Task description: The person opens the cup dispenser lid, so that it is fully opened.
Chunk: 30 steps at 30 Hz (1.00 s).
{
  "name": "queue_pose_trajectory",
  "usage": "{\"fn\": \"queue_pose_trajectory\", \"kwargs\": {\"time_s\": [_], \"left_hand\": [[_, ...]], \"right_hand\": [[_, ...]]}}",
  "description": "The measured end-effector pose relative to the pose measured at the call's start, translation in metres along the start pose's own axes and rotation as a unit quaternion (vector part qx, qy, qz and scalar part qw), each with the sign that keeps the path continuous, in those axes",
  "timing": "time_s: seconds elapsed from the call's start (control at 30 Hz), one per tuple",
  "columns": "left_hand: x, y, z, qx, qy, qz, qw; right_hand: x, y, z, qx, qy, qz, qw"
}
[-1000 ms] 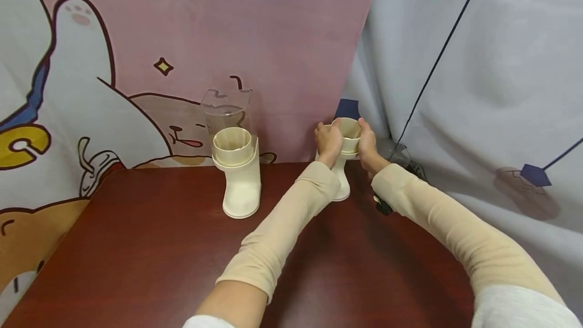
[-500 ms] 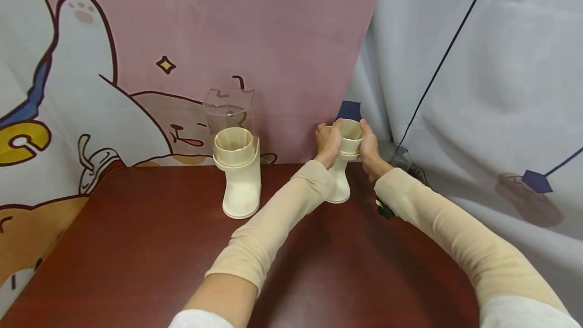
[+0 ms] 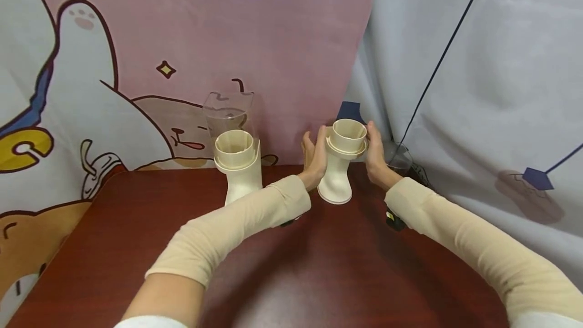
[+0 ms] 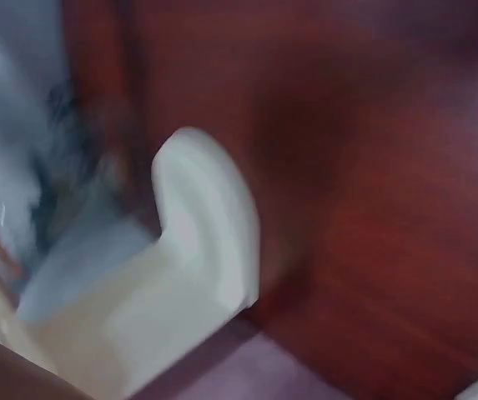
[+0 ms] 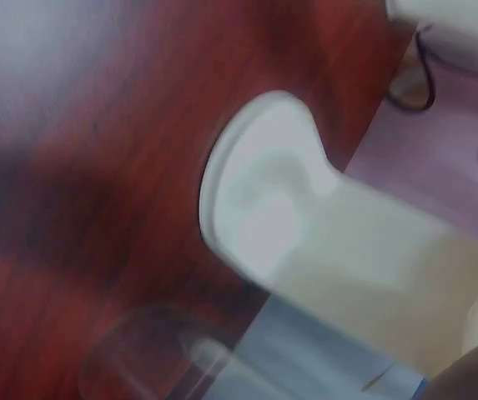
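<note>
My left hand (image 3: 314,155) and my right hand (image 3: 376,153) flank the cream stand (image 3: 339,166) at the far side of the dark red worktop (image 3: 319,267), near the back drape. The stand sits upright on its flared foot, with a round cup-shaped top (image 3: 348,134) open upward. My left grip is apart: the fingers are fairly straight, the palm facing the stand just beside its narrow neck, and I cannot tell from the head view whether it touches. My right grip lies against the other side of the top, fingers only loosely bent along the rim rather than wrapped round it.

Both wrist views are blurred. The left wrist view shows the stand's foot (image 4: 209,229) on the red worktop; the right wrist view shows the same foot (image 5: 259,196) from the other side, with a clear round thing (image 5: 151,358) near it that I cannot make out.

To the left stands a 2nd cream stand (image 3: 239,163), well apart from my hands, with a clear container (image 3: 227,110) at its back. A pink cartoon drape (image 3: 182,39) hangs behind, and a grey drape (image 3: 478,65) on the right.
</note>
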State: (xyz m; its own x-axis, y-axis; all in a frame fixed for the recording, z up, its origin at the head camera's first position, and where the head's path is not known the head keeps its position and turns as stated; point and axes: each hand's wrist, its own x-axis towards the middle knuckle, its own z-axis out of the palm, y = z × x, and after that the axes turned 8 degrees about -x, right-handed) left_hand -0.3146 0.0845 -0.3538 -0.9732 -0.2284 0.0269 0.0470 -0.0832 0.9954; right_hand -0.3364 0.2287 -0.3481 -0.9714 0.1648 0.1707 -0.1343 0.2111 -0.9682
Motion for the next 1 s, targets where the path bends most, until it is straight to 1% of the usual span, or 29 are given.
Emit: {"fn": "queue_pose_trajectory", "kwargs": {"time_s": [0.07,0.13,0.23,0.33,0.37,0.43,0.57,0.63,0.7,0.8,0.87,0.9,1.0], "left_hand": [[-0.015,-0.005,-0.011,0.017,-0.032,0.002,0.9993],[-0.031,-0.009,-0.022,0.025,-0.064,-0.009,0.9976],[-0.05,-0.01,-0.039,0.015,-0.107,-0.024,0.9939],[-0.062,-0.01,-0.053,0.004,-0.135,-0.036,0.9902],[-0.064,-0.009,-0.057,0.0,-0.137,-0.037,0.9899],[-0.069,-0.008,-0.063,-0.012,-0.131,-0.043,0.9904],[-0.084,-0.005,-0.074,-0.032,-0.111,-0.048,0.9922],[-0.092,-0.004,-0.081,-0.041,-0.109,-0.045,0.9922],[-0.1,-0.004,-0.089,-0.059,-0.112,-0.042,0.9911],[-0.108,-0.01,-0.104,-0.087,-0.106,-0.056,0.989],[-0.113,-0.015,-0.114,-0.1,-0.1,-0.059,0.9882],[-0.115,-0.017,-0.119,-0.1,-0.1,-0.058,0.9883],[-0.126,-0.02,-0.134,-0.1,-0.113,-0.044,0.9875]], "right_hand": [[-0.011,0.001,-0.004,-0.009,0.007,-0.003,1.0],[-0.023,0.002,-0.007,-0.016,0.011,-0.003,1.0],[-0.042,0.002,-0.009,-0.007,-0.016,-0.002,1.0],[-0.062,0.0,-0.009,0.009,-0.045,0.018,0.999],[-0.069,-0.001,-0.009,0.013,-0.052,0.027,0.998],[-0.082,-0.005,-0.01,0.013,-0.064,0.044,0.997],[-0.103,-0.013,-0.011,0.015,-0.072,0.069,0.995],[-0.11,-0.017,-0.011,0.033,-0.077,0.082,0.993],[-0.115,-0.021,-0.011,0.054,-0.08,0.095,0.991],[-0.121,-0.026,-0.008,0.086,-0.078,0.112,0.987],[-0.123,-0.028,-0.005,0.089,-0.076,0.119,0.986],[-0.124,-0.028,-0.003,0.091,-0.076,0.122,0.985],[-0.128,-0.025,0.004,0.084,-0.079,0.129,0.985]]}}
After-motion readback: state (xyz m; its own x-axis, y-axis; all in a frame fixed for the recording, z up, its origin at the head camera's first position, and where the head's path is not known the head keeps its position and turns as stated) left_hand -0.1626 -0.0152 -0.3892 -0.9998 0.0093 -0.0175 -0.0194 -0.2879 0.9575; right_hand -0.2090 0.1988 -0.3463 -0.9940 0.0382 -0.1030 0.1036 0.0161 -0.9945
